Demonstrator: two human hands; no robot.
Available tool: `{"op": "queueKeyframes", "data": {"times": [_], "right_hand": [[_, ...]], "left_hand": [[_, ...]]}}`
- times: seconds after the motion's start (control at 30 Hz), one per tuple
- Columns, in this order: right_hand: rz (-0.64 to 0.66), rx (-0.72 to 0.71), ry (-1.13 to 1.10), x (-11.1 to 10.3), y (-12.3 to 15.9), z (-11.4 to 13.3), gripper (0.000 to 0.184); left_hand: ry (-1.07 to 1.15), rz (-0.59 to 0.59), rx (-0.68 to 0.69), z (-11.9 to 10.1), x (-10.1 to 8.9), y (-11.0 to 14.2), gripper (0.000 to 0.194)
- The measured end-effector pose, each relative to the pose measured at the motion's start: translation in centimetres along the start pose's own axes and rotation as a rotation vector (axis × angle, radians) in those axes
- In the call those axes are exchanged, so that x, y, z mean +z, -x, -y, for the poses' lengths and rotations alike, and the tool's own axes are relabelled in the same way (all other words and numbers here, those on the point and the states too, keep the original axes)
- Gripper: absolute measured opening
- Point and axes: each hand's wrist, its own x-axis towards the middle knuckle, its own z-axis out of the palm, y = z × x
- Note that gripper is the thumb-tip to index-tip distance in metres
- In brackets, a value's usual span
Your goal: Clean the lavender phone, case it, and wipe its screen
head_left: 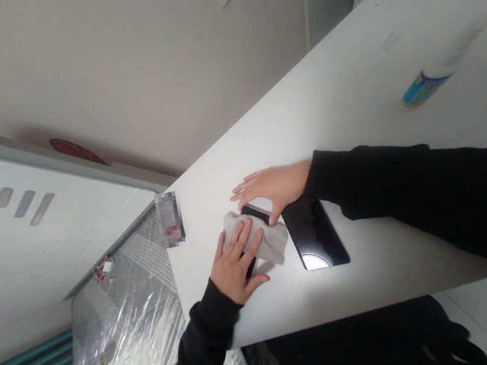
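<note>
A crumpled light grey cloth point(275, 246) lies across a dark slim device that looks like a smartphone point(256, 212). Much of that device is hidden under the cloth and my hands. My left hand point(236, 263) rests flat on the cloth, its fingers spread. At the upper end of the phone is my right hand point(278, 186), thumb at one edge and fingers stretched past the other, steadying it. Close to my right wrist lies a black glossy tablet point(315, 233), reflecting a bright light; the sleeve covers part of its upper end.
The white table point(376, 272) carries a spray bottle point(426, 87) with a blue label on the right. A blurred-out small item point(170, 220) sits at the table's left corner. Beyond that edge are plastic-wrapped goods point(123, 328) and a white panel point(47, 218). A wall borders the far edge.
</note>
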Motion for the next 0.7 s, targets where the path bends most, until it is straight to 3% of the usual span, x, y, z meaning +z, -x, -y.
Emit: {"op": "queueKeyframes", "data": {"times": [0.1, 0.2, 0.43, 0.53, 0.6, 0.7], "right_hand": [[0.0, -0.006, 0.017, -0.1, 0.0, 0.0, 0.073], [-0.003, 0.001, 0.024, -0.1, 0.0, 0.0, 0.073], [0.004, 0.018, -0.027, -0.1, 0.2, 0.2, 0.072], [0.002, 0.018, -0.03, -0.1, 0.3, 0.2, 0.071], [0.001, 0.017, -0.03, -0.1, 0.2, 0.1, 0.071], [-0.003, 0.009, -0.025, 0.0, 0.1, -0.1, 0.07]], "left_hand": [[0.063, 0.009, 0.027, 0.8, -0.3, -3.9, 0.091], [0.079, 0.004, 0.031, 0.8, -0.3, -3.9, 0.093], [-0.002, 0.011, -0.045, -1.4, 0.6, 6.6, 0.092], [-0.037, 0.03, -0.042, -1.7, 0.5, 8.6, 0.092], [-0.041, 0.032, -0.027, -1.3, 0.5, 7.6, 0.093], [-0.034, 0.033, 0.003, -0.1, 0.3, 3.5, 0.094]]}}
